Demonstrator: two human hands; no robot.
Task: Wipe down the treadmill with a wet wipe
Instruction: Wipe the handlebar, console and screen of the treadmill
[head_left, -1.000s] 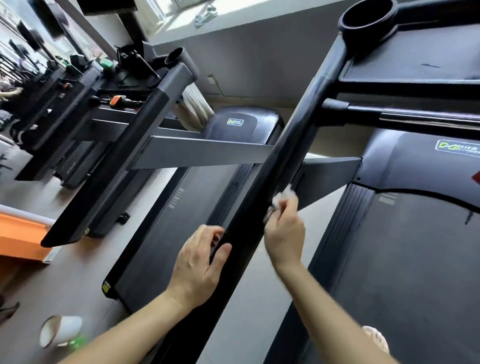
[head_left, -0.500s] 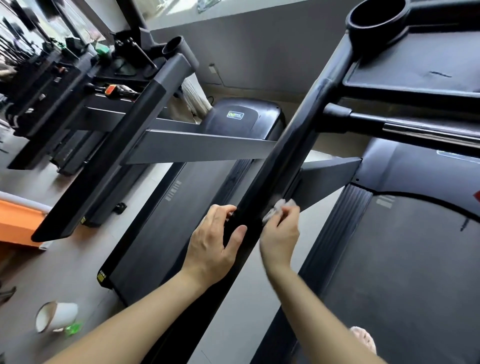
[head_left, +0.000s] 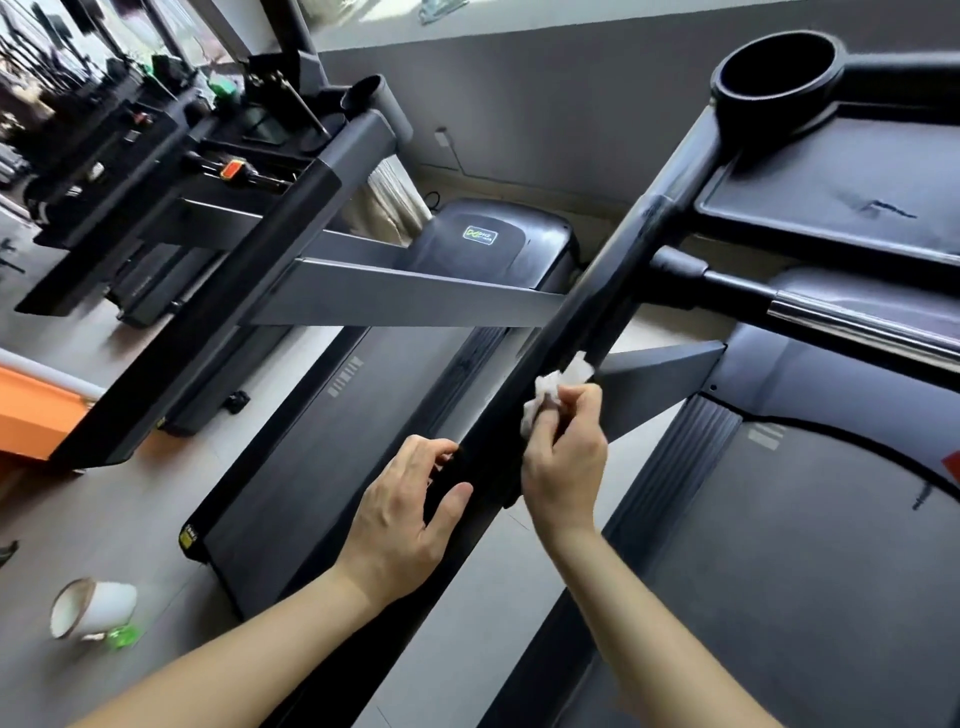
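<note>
The treadmill's black upright (head_left: 597, 312) slants from near left to far right; the right hand (head_left: 563, 467) pinches the wet wipe (head_left: 556, 387) against it, just beyond the left hand (head_left: 410, 514) gripping it.

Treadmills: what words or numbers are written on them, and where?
"DHZ" in a green-edged logo, on the neighbouring treadmill's motor cover; smaller letters beneath are blurred.
Yellow sticker on that treadmill's rear corner: too small to read.
White stripes on its side rail: marks, not readable words.
</note>
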